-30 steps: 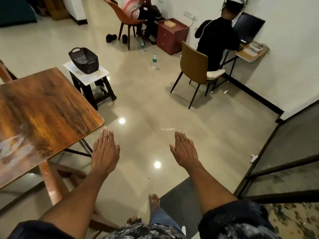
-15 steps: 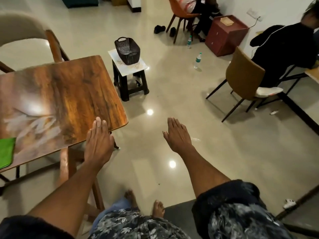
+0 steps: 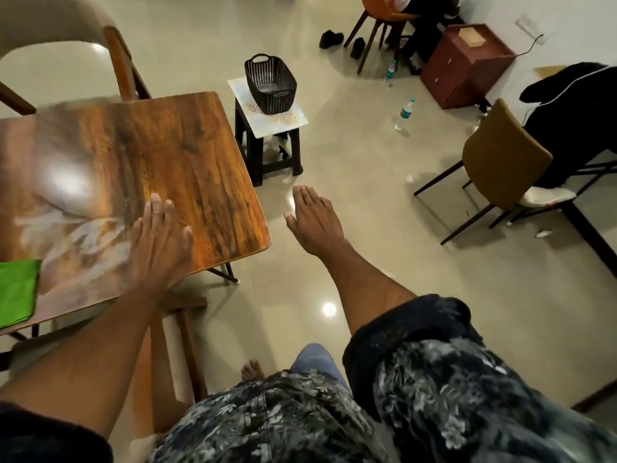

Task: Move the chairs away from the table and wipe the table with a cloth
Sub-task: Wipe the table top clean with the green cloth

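The table [image 3: 187,168] has a glossy orange-brown wood grain with dark streaks and pale cloudy smears, and a bright green cloth [image 3: 16,292] lies at its near left edge. The stool [image 3: 267,121] has black legs and a pale speckled top under a dark brown woven basket [image 3: 270,83], while the floor [image 3: 384,262] is shiny cream tile. One chair [image 3: 500,162] has an olive-tan back, the cabinet [image 3: 467,61] is maroon, and the sleeve [image 3: 450,379] is navy with a grey-white floral print.
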`<state>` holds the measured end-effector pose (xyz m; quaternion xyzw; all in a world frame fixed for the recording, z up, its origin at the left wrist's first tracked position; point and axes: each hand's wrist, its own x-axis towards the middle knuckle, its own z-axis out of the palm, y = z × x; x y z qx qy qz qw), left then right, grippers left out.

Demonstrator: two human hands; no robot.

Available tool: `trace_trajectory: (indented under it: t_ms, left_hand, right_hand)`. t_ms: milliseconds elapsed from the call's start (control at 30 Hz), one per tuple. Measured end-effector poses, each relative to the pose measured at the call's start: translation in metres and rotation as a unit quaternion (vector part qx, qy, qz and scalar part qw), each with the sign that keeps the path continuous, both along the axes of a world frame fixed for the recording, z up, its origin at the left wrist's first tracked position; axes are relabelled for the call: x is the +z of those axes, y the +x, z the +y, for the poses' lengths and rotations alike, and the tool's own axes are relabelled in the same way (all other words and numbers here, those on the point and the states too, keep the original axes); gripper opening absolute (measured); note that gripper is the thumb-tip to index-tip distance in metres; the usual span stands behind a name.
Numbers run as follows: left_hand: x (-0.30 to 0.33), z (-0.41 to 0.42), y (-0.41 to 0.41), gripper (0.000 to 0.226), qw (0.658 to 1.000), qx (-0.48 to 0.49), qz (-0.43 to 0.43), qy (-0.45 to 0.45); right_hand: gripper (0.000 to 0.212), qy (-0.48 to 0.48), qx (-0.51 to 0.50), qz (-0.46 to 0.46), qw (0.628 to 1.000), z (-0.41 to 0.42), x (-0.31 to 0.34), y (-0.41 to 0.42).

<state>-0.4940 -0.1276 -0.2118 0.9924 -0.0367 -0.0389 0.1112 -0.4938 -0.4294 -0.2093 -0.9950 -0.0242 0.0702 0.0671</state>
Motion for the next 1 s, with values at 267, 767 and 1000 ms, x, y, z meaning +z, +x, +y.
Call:
trace_trajectory:
  t_ms: [267,767,1000]
  left_hand:
    - [-0.014,0.017,0.038,0.067,0.999,0.036,0.006,-0.008]
    - [-0.012,0.073,0.041,0.065,0.960,0.271,0.016,0.061]
    - [-0.037,0.107,-0.024,0.063,0.926,0.358,0.094,0.077]
  right_hand:
    - [0.069,0.014,0.053,0.021,0.998,0.017,-0.010,0.073]
    - [0.070,0.088,0.245,0.040,0.965,0.101,-0.045,0.211]
    - [0.072,0.085,0.299,0.112,0.944,0.141,-0.087,0.195]
